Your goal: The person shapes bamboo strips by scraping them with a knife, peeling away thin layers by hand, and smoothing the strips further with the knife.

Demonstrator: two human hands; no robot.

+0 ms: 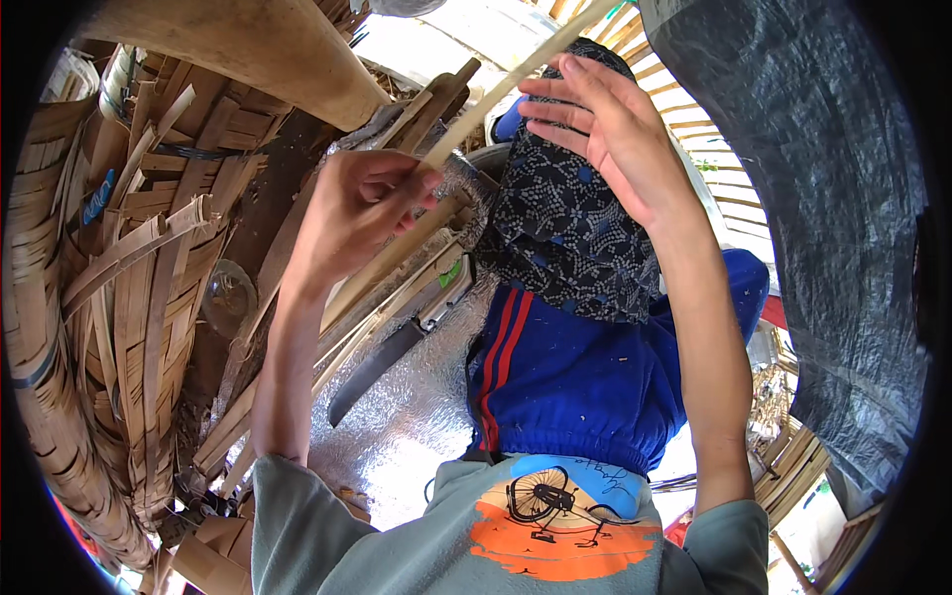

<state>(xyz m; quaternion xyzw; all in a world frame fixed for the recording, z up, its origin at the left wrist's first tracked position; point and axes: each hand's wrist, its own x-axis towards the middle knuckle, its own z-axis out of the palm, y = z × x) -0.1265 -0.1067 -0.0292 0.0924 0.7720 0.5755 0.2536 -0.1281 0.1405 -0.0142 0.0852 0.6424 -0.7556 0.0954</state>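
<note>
My left hand (372, 203) pinches the near end of a long pale bamboo strip (506, 87) between thumb and fingers. From there the strip slants up to the right and runs out of the top of the view. Beside the strip, my right hand (610, 129) is raised with its fingers stretched out and apart, holding nothing. Below both hands, a black patterned cloth (565, 228) lies across my leg over blue trousers (585, 382). A large knife (382, 367) with a dark blade rests on the silver foil-like mat (397, 436), to the left of my leg.
Long bamboo pieces (352, 307) lie beside the knife. Woven bamboo panels (129, 278) line the left, with a thick pole (248, 50) above them. A dark tarp (843, 228) hangs at the right. Cardboard (213, 555) sits at the lower left.
</note>
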